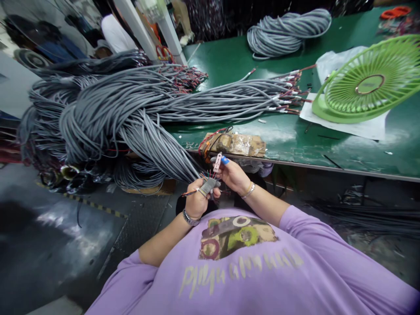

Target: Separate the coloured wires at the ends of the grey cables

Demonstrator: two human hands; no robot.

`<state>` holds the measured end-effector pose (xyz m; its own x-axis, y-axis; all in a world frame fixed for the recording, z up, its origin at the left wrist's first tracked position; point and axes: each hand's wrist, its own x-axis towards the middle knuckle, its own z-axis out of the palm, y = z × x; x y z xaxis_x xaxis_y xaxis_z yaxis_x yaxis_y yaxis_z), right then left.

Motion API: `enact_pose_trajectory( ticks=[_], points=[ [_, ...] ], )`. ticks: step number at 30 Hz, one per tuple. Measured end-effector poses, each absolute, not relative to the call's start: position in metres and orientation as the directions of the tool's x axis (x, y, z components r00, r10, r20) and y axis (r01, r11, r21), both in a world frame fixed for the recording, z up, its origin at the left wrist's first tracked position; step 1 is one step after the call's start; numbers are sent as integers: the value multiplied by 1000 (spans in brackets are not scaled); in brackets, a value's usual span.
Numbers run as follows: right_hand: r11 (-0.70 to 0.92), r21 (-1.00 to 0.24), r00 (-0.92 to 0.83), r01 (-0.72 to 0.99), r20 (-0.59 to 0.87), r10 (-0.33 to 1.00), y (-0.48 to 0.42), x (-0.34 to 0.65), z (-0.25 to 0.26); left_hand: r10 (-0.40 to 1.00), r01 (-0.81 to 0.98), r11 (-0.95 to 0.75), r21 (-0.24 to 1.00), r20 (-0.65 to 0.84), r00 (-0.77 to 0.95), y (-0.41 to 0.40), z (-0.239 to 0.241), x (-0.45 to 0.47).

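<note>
We observed the left hand (196, 202) with its fingers closed around the end of a grey cable (207, 186), whose stripped coloured wires fanned out just above the fingertips. A watch (189, 217) sat on that wrist. The right hand (233, 174), just beside the left and touching the same cable end, had its fingers pinched on a small pink tool (217, 162) held upright; 1 fingertip carried a blue finger cover (225, 160). A bracelet (249, 191) circled the right wrist.

The held cable ran up and to the left from the fingers into a large grey cable bundle (111, 109), which draped from the worktop (295, 135) edge toward the floor. Directly beyond the fingers, on the near edge of the green worktop, lay a brown taped block (239, 144) with red wires beside it. Farther beyond and to the right of the fingers, a green fan grille (370, 81) rested on white paper (354, 127). Well beyond the fingers, at the far side of the worktop, lay 1 coiled grey cable hank (288, 33). We could not tell what type of tool the pink item was.
</note>
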<state>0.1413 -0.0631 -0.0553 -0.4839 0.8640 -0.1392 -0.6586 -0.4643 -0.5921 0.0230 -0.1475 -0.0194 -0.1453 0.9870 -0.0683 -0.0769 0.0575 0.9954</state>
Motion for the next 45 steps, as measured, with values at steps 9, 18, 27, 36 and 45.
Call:
enact_pose_trajectory(
  ticks=[9, 18, 27, 36, 45],
  points=[
    [-198, -792, -190, -577, -106, 976, -65, 136, -62, 982, -80, 85, 993, -97, -163, -140, -24, 27],
    [-530, -526, -489, -666, -228, 842, -62, 131, -52, 984, -82, 77, 994, -89, -157, -141, -30, 26],
    [-594, -470, -529, -653, -278, 802, -63, 135, -49, 985, -28, 74, 997, -78, -157, -146, -31, 23],
    [-542, -580, -538, -608, -201, 819, -65, 147, -45, 967, 64, 8, 998, 9, -255, -151, -32, 20],
    [-267, -792, -290, -549, -119, 950, -66, 139, -55, 963, 84, -24, 996, 46, -267, -144, -32, 21]
  ],
)
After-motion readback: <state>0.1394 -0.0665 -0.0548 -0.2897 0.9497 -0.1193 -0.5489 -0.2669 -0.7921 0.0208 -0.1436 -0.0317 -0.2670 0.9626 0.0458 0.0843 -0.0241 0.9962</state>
